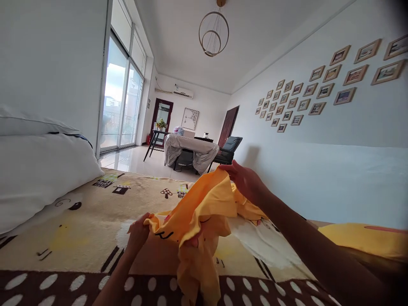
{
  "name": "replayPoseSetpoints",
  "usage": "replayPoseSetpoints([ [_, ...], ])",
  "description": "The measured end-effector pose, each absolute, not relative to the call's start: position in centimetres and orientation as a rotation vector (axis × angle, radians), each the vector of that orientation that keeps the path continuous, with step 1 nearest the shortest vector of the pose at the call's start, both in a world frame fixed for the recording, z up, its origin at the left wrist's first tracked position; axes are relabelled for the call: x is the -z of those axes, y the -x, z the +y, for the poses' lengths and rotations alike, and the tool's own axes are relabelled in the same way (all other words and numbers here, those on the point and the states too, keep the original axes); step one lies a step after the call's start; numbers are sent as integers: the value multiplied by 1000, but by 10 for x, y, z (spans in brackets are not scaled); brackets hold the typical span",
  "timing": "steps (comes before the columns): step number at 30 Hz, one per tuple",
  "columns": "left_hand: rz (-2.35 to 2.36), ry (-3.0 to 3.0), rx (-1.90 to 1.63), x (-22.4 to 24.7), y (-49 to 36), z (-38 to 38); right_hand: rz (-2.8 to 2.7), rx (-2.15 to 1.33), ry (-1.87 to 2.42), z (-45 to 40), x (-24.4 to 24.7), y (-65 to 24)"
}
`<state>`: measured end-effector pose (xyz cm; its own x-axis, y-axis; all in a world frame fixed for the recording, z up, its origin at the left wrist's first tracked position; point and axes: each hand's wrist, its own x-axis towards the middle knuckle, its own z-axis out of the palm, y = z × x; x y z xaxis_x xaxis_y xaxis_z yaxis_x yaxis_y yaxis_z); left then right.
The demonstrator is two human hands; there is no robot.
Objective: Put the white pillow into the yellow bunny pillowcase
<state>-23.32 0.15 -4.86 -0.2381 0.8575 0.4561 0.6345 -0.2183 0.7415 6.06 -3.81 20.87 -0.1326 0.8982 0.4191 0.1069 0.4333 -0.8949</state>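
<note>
A yellow cloth (204, 208) with dark and pink printed marks hangs between my two hands above the bed. My left hand (139, 231) is closed on its left edge, low in the middle of the view. Higher and to the right, my right hand (244, 178) pinches the cloth's top edge between thumb and fingers. The middle of the cloth sags in loose folds, and its lower end hangs down toward the brown dotted border of the blanket (86, 221). Another bunched part of the cloth lies behind my right wrist.
White pillows (41, 170) are stacked at the left. A yellow item (366, 240) lies at the right edge. Beyond the bed stand a covered table (191, 143), a black chair (229, 151) and a plant (160, 124). Picture frames hang on the right wall.
</note>
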Motion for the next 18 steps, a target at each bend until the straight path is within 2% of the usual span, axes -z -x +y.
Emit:
replayPoseSetpoints([
  [3,1901,-1622,-1538,17,247,-14,-1496,-868,1037,-31,-203,-70],
  [7,1983,-1243,-1980,-26,272,-43,-1493,-788,1171,-27,-197,-77],
  [11,1935,-1018,-2252,-40,292,-57,-1594,-726,1278,-21,-169,-72],
  [14,1989,-988,-2110,-33,307,-52,-1710,-834,1193,-12,-122,-75],
  [18,2187,-1194,-1662,-7,323,-36,-1707,-868,1146,-3,-41,-89],
])
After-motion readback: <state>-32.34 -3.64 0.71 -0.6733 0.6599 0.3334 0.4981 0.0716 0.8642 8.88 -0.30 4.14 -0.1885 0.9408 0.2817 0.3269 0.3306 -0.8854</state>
